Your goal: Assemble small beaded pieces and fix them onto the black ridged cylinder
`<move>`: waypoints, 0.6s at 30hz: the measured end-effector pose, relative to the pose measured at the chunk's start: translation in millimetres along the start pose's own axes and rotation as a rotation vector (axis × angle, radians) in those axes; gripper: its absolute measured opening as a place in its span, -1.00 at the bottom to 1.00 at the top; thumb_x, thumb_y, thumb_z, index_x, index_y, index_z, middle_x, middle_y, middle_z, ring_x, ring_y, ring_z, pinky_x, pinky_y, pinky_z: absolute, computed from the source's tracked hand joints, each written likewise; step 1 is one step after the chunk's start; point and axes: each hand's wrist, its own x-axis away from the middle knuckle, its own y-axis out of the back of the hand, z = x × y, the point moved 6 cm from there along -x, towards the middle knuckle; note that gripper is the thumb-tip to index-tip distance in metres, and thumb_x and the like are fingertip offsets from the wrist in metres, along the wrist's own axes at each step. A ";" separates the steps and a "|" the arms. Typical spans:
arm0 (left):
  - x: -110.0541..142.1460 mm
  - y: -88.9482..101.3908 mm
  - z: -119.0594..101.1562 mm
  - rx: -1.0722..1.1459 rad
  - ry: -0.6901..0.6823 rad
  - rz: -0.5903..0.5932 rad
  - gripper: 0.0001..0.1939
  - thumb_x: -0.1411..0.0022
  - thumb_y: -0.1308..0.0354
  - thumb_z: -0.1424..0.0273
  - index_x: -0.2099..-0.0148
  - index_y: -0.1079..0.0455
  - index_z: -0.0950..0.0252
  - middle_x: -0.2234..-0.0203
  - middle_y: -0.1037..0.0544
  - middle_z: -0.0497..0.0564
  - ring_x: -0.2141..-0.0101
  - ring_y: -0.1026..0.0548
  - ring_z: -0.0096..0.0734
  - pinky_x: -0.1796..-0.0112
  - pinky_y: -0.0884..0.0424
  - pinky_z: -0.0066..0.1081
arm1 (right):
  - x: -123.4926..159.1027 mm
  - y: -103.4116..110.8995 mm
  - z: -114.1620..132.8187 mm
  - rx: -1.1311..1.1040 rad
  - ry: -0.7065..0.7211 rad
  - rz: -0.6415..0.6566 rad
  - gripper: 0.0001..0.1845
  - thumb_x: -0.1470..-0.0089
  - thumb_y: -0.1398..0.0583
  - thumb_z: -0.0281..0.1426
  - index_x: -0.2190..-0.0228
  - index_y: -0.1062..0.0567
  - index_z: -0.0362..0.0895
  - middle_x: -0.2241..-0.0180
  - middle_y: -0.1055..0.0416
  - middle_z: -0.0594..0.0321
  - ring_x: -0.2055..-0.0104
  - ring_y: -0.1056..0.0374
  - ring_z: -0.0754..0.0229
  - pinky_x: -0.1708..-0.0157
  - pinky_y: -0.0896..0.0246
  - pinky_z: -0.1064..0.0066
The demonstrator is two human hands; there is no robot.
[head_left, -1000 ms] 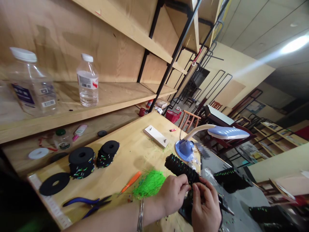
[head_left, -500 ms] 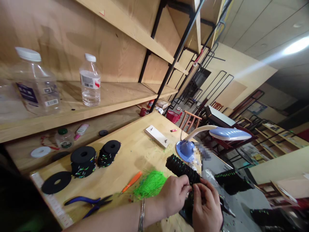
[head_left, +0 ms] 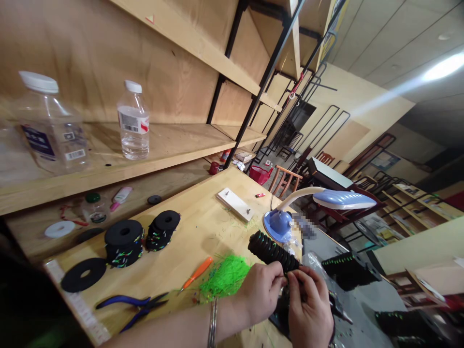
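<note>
My left hand (head_left: pixel 266 287) reaches in from the lower left, a metal bangle at its wrist. Its fingers are closed in a pinch beside the lower end of a black ribbed roll (head_left: pixel 271 249) with small green specks. Close against it, my right hand (head_left: pixel 310 304) is also pinched, thumb against fingers. What the fingertips hold is too small or hidden to make out. Dark material shows below and behind the hands. Left of my left hand lies a heap of bright green filaments (head_left: pixel 227 275), and an orange-handled pointed tool (head_left: pixel 197 273) lies beside it.
Blue-handled pliers (head_left: pixel 134 303), two black foam spools (head_left: pixel 124 244) with coloured bits, and a flat black ring (head_left: pixel 84 274) lie at left. A blue lamp (head_left: pixel 278 224) and white board (head_left: pixel 235 204) stand farther back. Bottles (head_left: pixel 134 123) sit on the shelf; more black rolls (head_left: pixel 350 270) lie right.
Both hands stay pinched at the same place, with my right fingers shifted very slightly. The whole view has moved a little; nothing else visibly changes.
</note>
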 end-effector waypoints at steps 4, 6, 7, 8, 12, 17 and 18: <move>0.4 -0.4 -1.3 0.014 -0.003 0.001 -0.77 -0.25 0.00 0.43 0.49 -0.21 0.26 0.67 -0.20 -0.17 0.60 -0.19 -0.54 0.55 0.00 -0.50 | -2.6 -0.3 1.3 0.052 -0.002 0.020 -0.57 -0.20 -0.07 -0.08 0.40 -0.54 -0.13 0.22 -0.41 0.08 0.27 -0.41 0.08 0.30 -0.27 0.34; 0.6 -0.5 -1.4 0.017 -0.007 -0.004 -0.76 -0.24 0.00 0.44 0.50 -0.18 0.26 0.68 -0.18 -0.17 0.61 -0.17 -0.55 0.55 0.01 -0.50 | -3.2 -0.7 1.4 0.068 -0.008 0.027 -0.55 -0.20 -0.05 -0.07 0.41 -0.55 -0.13 0.23 -0.40 0.08 0.27 -0.42 0.08 0.31 -0.27 0.34; 0.6 -0.6 -1.3 0.019 -0.009 -0.005 -0.76 -0.24 -0.01 0.44 0.50 -0.17 0.26 0.68 -0.17 -0.18 0.61 -0.17 -0.55 0.55 0.01 -0.50 | -3.3 -0.9 1.6 0.075 -0.008 0.029 -0.54 -0.20 -0.05 -0.06 0.41 -0.55 -0.12 0.22 -0.40 0.08 0.27 -0.42 0.08 0.32 -0.27 0.34; 0.6 -0.7 -1.0 0.021 -0.011 -0.005 -0.76 -0.24 -0.01 0.44 0.50 -0.17 0.26 0.68 -0.18 -0.18 0.60 -0.17 -0.55 0.55 0.01 -0.50 | -3.2 -1.1 1.7 0.081 -0.010 0.031 -0.54 -0.20 -0.04 -0.05 0.41 -0.55 -0.12 0.22 -0.40 0.09 0.27 -0.42 0.08 0.33 -0.27 0.35; -0.1 -0.3 -0.5 0.023 -0.009 0.002 -0.77 -0.24 -0.01 0.44 0.49 -0.16 0.26 0.67 -0.20 -0.17 0.60 -0.19 -0.55 0.55 0.01 -0.49 | -3.1 -1.3 2.0 0.101 -0.024 0.031 -0.53 -0.20 -0.03 -0.04 0.42 -0.54 -0.09 0.21 -0.42 0.09 0.28 -0.43 0.09 0.38 -0.27 0.36; -0.9 1.2 -2.8 0.010 -0.008 0.005 -0.75 -0.23 0.00 0.45 0.51 -0.10 0.25 0.67 -0.17 -0.17 0.60 -0.17 -0.55 0.55 0.04 -0.47 | -4.5 -0.9 0.8 0.101 -0.072 0.033 -0.50 -0.17 -0.03 0.02 0.46 -0.51 -0.08 0.22 -0.44 0.10 0.30 -0.45 0.08 0.41 -0.28 0.36; -0.9 1.1 -2.9 0.012 -0.007 0.003 -0.74 -0.22 0.00 0.45 0.51 -0.09 0.25 0.68 -0.15 -0.18 0.61 -0.16 -0.55 0.56 0.04 -0.47 | -4.8 -1.2 0.6 0.097 -0.079 0.039 -0.50 -0.17 -0.03 0.03 0.46 -0.51 -0.08 0.22 -0.44 0.10 0.30 -0.45 0.08 0.42 -0.29 0.36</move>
